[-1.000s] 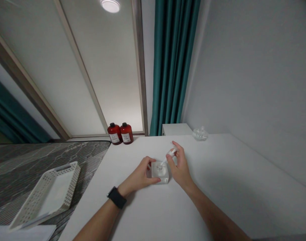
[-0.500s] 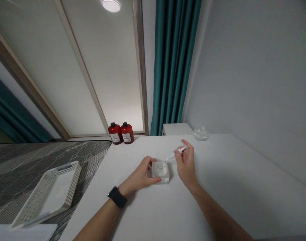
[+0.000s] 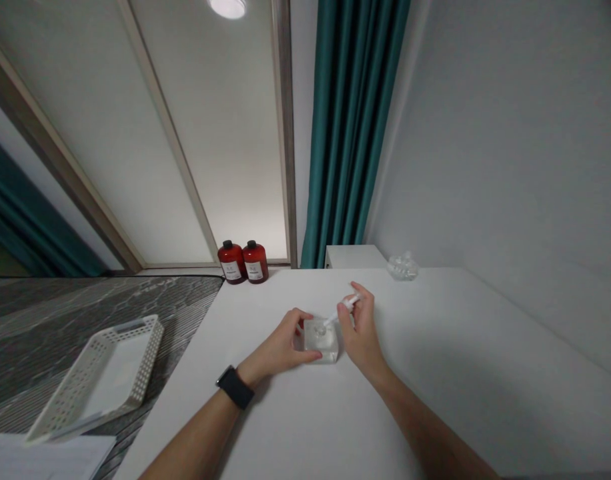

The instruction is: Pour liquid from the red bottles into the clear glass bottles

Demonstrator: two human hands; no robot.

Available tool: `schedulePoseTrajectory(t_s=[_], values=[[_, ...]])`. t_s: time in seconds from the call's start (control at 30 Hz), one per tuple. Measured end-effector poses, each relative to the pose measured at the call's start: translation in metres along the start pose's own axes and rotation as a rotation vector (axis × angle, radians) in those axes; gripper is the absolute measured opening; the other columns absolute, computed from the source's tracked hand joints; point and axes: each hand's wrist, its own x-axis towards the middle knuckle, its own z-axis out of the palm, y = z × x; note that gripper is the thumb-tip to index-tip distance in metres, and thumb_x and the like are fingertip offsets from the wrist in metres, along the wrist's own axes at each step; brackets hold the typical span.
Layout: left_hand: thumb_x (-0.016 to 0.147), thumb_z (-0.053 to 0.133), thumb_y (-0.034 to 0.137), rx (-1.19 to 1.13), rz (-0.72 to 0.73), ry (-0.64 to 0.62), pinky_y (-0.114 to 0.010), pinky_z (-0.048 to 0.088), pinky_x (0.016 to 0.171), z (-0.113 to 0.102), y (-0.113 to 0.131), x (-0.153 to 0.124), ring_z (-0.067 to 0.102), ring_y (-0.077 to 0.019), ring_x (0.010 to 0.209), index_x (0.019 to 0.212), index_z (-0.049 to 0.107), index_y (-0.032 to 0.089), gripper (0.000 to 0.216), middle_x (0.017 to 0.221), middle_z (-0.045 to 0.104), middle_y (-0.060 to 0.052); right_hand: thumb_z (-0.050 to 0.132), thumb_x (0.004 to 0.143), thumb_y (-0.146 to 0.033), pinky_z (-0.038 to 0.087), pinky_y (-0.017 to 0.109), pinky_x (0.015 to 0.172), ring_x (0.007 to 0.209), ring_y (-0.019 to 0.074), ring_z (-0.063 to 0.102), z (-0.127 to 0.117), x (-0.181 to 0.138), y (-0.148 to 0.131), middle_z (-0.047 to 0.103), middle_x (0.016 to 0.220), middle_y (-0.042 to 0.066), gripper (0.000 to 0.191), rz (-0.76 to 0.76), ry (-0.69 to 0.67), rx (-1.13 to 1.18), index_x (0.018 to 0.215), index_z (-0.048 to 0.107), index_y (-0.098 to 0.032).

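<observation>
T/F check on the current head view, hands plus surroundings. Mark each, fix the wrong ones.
1. The left hand grips the clear square container. True.
2. The tip of the slim white piece points away from the container. False: it angles down toward the container.
3. The right hand holds the slim white piece. True.
4. The dark watch is on the right wrist. False: it is on the left wrist.
5. The red bottles lie on their sides. False: both stand upright.
6. The white basket is off to the left of the white table. True.
</observation>
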Motion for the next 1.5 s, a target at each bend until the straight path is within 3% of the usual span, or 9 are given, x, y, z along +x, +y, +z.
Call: schedulePoseTrajectory(t_s=[0.4,0.63,0.77,0.93,1.03,1.13,1.27,1.5], values=[[0.072,0.080,0.027,0.009,0.023,0.002,-0.038,0.049,0.087,0.001,-0.005,0.001,0.057,-0.0234,0.098,0.116,0.052,0.019,0.052,0.115,0.059,-0.008,0.061,0.089,-0.032,0.047,0.033,0.079,0.078,0.0161,0.055,-0.003,0.006,0.004,0.053,0.089,-0.001,0.056,0.020,-0.028,0.063,0.139,0.037,-0.024],[0.074,0.079,0.029,0.013,0.004,-0.010,-0.038,0.049,0.087,0.001,-0.006,0.001,0.058,-0.0235,0.097,0.116,0.051,0.019,0.052,0.114,0.059,-0.008,0.058,0.089,-0.040,0.046,0.030,0.068,0.070,0.0166,0.054,-0.022,0.021,0.000,0.053,0.081,-0.003,0.057,0.152,-0.072,0.176,0.140,0.035,-0.024],[0.073,0.078,0.029,0.009,0.012,-0.003,-0.037,0.049,0.086,0.000,-0.005,0.002,0.058,-0.0237,0.097,0.115,0.052,0.019,0.051,0.114,0.060,-0.009,0.052,0.089,-0.038,0.046,0.029,0.067,0.068,0.0168,0.053,-0.039,0.028,0.012,0.049,0.076,-0.005,0.059,0.237,-0.263,-0.087,0.143,0.035,-0.021],[0.073,0.077,0.027,0.013,0.003,-0.010,-0.038,0.048,0.087,0.000,-0.001,0.002,0.056,-0.0236,0.097,0.114,0.052,0.019,0.049,0.112,0.059,-0.008,0.052,0.086,-0.026,0.046,0.032,0.076,0.074,0.0191,0.059,-0.049,0.029,0.033,0.060,0.082,-0.002,0.058,0.277,-0.417,-0.512,0.142,0.038,-0.019],[0.073,0.076,0.028,0.022,-0.001,-0.015,-0.038,0.047,0.087,0.000,-0.002,0.002,0.056,-0.0235,0.096,0.115,0.052,0.018,0.050,0.112,0.059,-0.009,0.059,0.083,-0.022,0.039,0.039,0.092,0.095,0.0249,0.062,-0.049,0.028,0.041,0.068,0.099,0.006,0.062,0.257,-0.436,-0.655,0.143,0.041,-0.021],[0.073,0.077,0.030,0.026,0.009,-0.007,-0.037,0.048,0.085,0.000,-0.004,0.002,0.056,-0.0228,0.093,0.116,0.052,0.018,0.051,0.111,0.059,-0.008,0.061,0.085,-0.023,0.030,0.045,0.100,0.115,0.0310,0.056,-0.047,0.027,0.046,0.067,0.120,0.012,0.060,0.218,-0.442,-0.782,0.142,0.044,-0.023],[0.074,0.076,0.030,0.031,0.006,-0.001,-0.037,0.048,0.085,0.000,-0.005,0.002,0.056,-0.0223,0.092,0.118,0.052,0.019,0.051,0.111,0.059,-0.008,0.061,0.087,-0.024,0.031,0.043,0.095,0.115,0.0317,0.056,-0.042,0.026,0.053,0.068,0.120,0.011,0.046,0.188,-0.445,-0.891,0.132,0.053,-0.024],[0.074,0.076,0.030,0.027,0.001,-0.006,-0.038,0.048,0.085,0.001,-0.005,0.002,0.055,-0.0221,0.091,0.118,0.050,0.018,0.052,0.111,0.058,-0.008,0.061,0.092,-0.034,0.032,0.045,0.094,0.118,0.0338,0.056,-0.038,0.028,0.058,0.068,0.122,0.015,0.041,0.157,-0.392,-0.976,0.130,0.054,-0.020]])
